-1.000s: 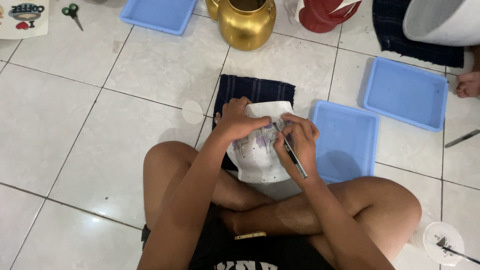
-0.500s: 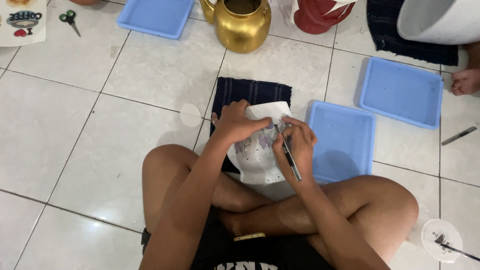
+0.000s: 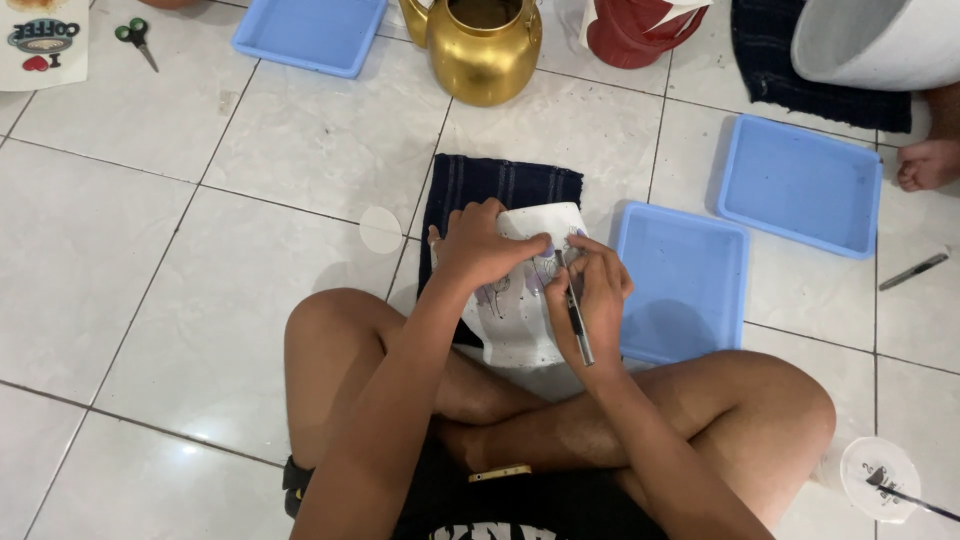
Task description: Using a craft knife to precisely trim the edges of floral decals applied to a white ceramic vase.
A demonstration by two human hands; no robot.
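I sit cross-legged on the white tiled floor (image 3: 120, 250) with a white, rounded ceramic pot (image 3: 520, 325) bearing purple and black drawings lying on its side against my legs, its far end over a dark blue striped cloth (image 3: 500, 182). My left hand (image 3: 480, 245) lies spread over the pot's upper side, fingers curled down on it and pressing it steady. My right hand (image 3: 595, 290) is closed around a thin dark pen-like tool (image 3: 575, 315), its tip meeting the drawing just beside my left fingertips. A light blue square plastic tray (image 3: 685, 285) sits just to the right of the pot, and a second blue tray (image 3: 805, 185) lies beyond it. A shiny gold metal kettle (image 3: 480, 45) stands farther ahead on the floor.
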